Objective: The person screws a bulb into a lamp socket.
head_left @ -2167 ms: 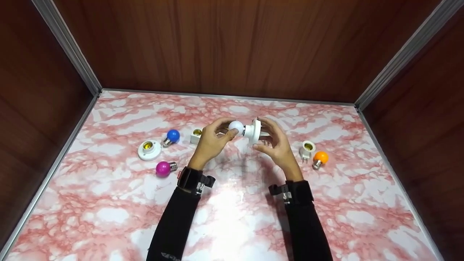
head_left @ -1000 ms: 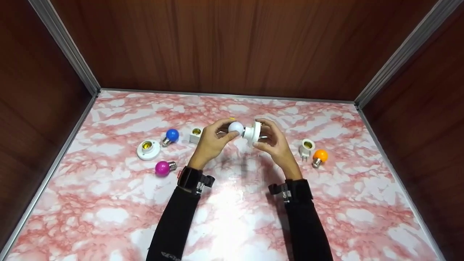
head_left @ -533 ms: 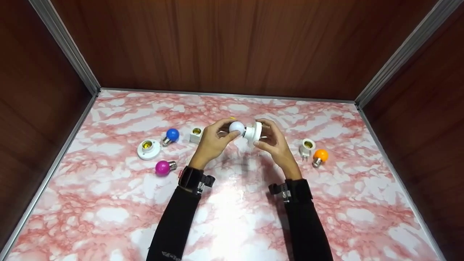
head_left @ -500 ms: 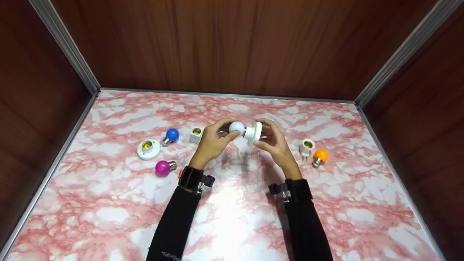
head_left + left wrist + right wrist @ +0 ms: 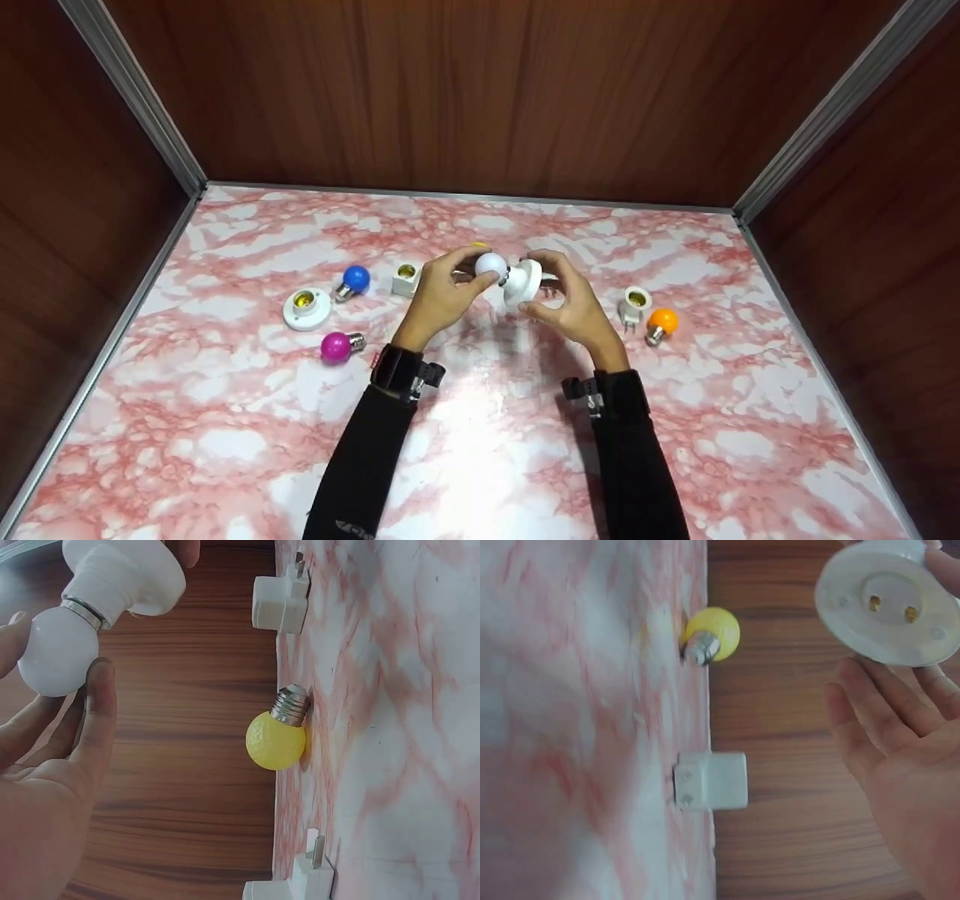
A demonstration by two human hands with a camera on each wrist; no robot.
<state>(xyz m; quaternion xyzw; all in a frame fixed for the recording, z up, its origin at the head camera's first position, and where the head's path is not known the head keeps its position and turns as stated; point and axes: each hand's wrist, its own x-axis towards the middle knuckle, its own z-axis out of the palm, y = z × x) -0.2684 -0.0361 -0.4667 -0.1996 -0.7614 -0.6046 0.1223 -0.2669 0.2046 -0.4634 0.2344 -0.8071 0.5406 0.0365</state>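
Note:
My left hand (image 5: 442,304) pinches a white light bulb (image 5: 491,265) between thumb and fingers above the table. Facing it, my right hand (image 5: 574,304) grips the rim of a white round lamp holder (image 5: 525,282). The bulb's metal cap sits in the mouth of the holder, and a thin metal band (image 5: 85,611) of it shows between glass and socket in the left wrist view. The underside of the lamp holder (image 5: 889,607), with two brass contacts, faces the right wrist camera. Both pieces lie roughly in line, the holder slightly tilted.
At left lie another round lamp holder (image 5: 307,310), a blue bulb (image 5: 357,278), a magenta bulb (image 5: 335,348) and a square plug-in socket (image 5: 405,281). Right are a plug-in socket (image 5: 634,306) and an orange bulb (image 5: 663,321). Behind the hands are a yellow bulb (image 5: 276,741) and another plug-in socket (image 5: 281,604).
My right hand has tilted the lamp holder and shifted it slightly lower and leftward, with its thumb moved along the rim. My left hand keeps nearly the same place on the white bulb.

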